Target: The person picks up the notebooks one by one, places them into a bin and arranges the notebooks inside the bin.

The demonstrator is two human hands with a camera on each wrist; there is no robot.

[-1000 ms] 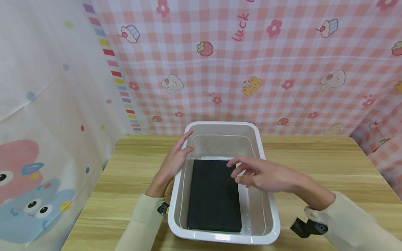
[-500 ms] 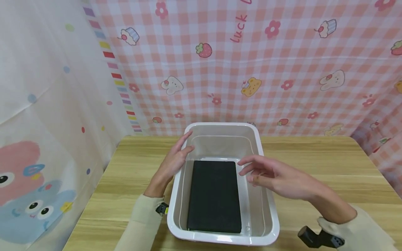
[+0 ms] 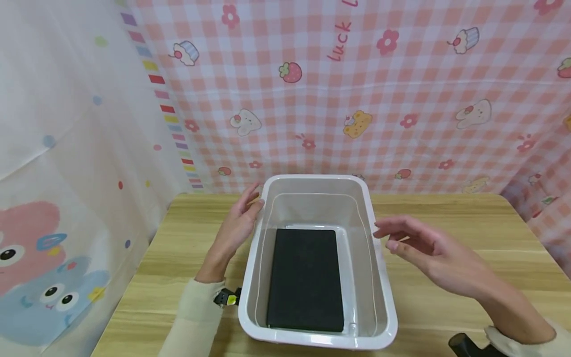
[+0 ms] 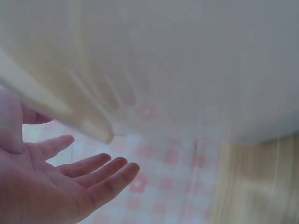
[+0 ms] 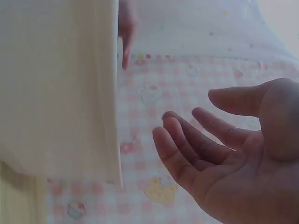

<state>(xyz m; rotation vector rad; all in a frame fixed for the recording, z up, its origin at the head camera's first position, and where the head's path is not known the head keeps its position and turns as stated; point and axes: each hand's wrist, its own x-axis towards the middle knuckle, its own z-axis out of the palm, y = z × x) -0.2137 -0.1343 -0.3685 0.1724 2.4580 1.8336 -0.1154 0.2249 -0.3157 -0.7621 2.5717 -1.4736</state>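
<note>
A white plastic basin [image 3: 317,339] stands on the table with a flat black rectangular object [image 3: 306,280] lying on its floor, toward the left side. The black object's kind does not show. My left hand [image 3: 235,225] is beside the basin's left rim, thumb close to it; whether it touches cannot be told. In the left wrist view the fingers of that left hand [image 4: 60,179] are spread, holding nothing. Just outside the right rim is my right hand [image 3: 428,248]. The right wrist view has this right hand [image 5: 233,154] relaxed, apart from the basin wall [image 5: 60,88].
The basin rests on a wood-grain table [image 3: 455,238]. A pink checked cloth [image 3: 308,99] hangs behind it, and a white printed curtain [image 3: 80,158] hangs at the left. Dark wrist devices sit at both cuffs.
My right hand has moved right, from above the black object to outside the basin's right rim. My left hand has slid slightly left off the left rim. Basin and black object have stayed put.
</note>
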